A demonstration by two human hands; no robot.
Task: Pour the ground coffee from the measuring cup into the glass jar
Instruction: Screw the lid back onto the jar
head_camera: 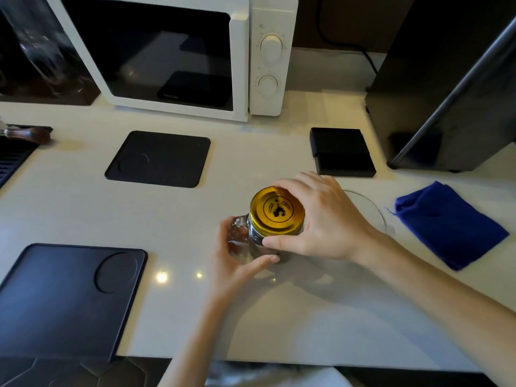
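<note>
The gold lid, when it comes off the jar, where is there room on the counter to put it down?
Bare counter lies between the upper black mat and the small black box. More lies left of the jar, between that mat and the lower black tray. Right of the gold lid it is crowded: the right hand, something clear and round, and the blue cloth.

hands 2 (237, 255) (321, 219) | jar 1 (251, 241) | lid 1 (277, 211) | black mats 2 (159, 159) (64, 297) | microwave 1 (173, 51) | blue cloth 1 (449, 224)

You face a pale counter (83, 216) with a white microwave (173, 51) at the back, a dark appliance (446, 93) to your right, and a black cable (346, 43) between them. Two ceiling lights glint on the counter.
</note>
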